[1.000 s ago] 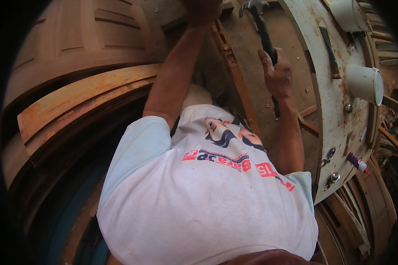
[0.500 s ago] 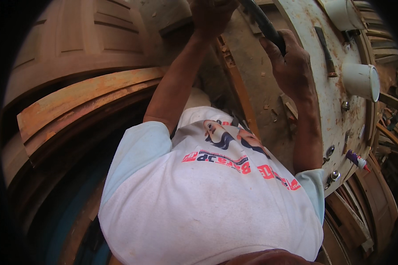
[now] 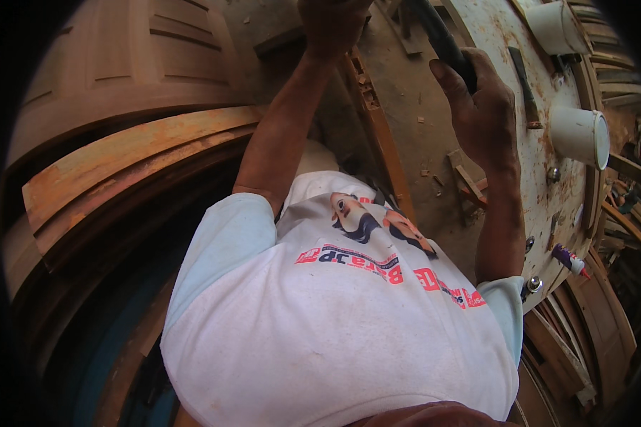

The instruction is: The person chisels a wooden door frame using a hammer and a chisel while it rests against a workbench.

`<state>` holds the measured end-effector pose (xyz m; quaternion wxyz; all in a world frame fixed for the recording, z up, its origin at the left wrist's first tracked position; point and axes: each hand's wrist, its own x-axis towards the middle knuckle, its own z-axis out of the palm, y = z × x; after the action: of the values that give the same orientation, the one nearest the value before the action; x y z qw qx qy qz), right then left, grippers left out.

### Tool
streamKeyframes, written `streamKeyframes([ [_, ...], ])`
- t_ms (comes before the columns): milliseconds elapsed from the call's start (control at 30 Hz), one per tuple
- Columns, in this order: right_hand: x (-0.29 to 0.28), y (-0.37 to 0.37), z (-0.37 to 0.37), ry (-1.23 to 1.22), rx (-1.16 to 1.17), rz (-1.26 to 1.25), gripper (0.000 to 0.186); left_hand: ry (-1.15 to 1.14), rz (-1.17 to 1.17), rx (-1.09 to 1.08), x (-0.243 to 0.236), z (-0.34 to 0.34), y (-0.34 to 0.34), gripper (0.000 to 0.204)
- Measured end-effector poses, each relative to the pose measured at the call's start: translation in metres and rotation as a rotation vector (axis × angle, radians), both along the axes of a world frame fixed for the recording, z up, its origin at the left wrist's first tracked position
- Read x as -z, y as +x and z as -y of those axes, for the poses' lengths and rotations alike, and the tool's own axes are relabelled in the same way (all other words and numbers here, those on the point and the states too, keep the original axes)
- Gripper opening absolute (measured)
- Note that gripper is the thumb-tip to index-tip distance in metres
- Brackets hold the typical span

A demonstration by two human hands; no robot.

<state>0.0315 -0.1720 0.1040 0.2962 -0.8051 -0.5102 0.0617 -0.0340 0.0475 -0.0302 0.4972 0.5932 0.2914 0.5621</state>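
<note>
My right hand (image 3: pixel 481 107) is shut around the dark handle of a long tool (image 3: pixel 445 39), which runs up to the picture's top edge. My left hand (image 3: pixel 331 21) is raised at the top edge and partly cut off. Its fingers look curled just above the upper end of an orange-brown wooden strip (image 3: pixel 377 135); what it holds is hidden. The strip slants down between my two arms toward my white printed T-shirt (image 3: pixel 335 327), which fills the lower middle of the view.
A stained, paint-spotted workbench (image 3: pixel 541 92) curves down the right side, bearing two white cups (image 3: pixel 580 135) (image 3: pixel 555 25), bolts and a small purple-capped bottle (image 3: pixel 570 260). Stacked wooden door panels (image 3: pixel 121 156) fill the left. Wood scraps (image 3: pixel 463 178) lie on the dusty floor.
My right hand has lifted the dark tool upward and turned it toward the top edge. My left arm has stayed raised in nearly the same place.
</note>
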Motion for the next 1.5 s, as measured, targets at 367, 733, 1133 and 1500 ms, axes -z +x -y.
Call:
streamKeyframes([
  [367, 0.017, 0.008, 0.01, -0.065, 0.052, -0.056, 0.045, 0.099, 0.024, -0.037, -0.009, 0.0, 0.002, 0.024],
  [733, 0.022, 0.009, 0.011, -0.071, 0.045, -0.114, 0.045, 0.137, 0.01, -0.091, -0.002, -0.009, 0.004, 0.014],
  [1133, 0.022, 0.006, 0.013, -0.074, 0.052, -0.145, 0.043, 0.214, -0.018, -0.084, -0.002, -0.012, 0.007, 0.017],
  [1500, 0.023, 0.005, 0.012, -0.091, 0.05, -0.148, 0.044, 0.266, -0.009, -0.092, -0.002, -0.009, 0.004, 0.025],
])
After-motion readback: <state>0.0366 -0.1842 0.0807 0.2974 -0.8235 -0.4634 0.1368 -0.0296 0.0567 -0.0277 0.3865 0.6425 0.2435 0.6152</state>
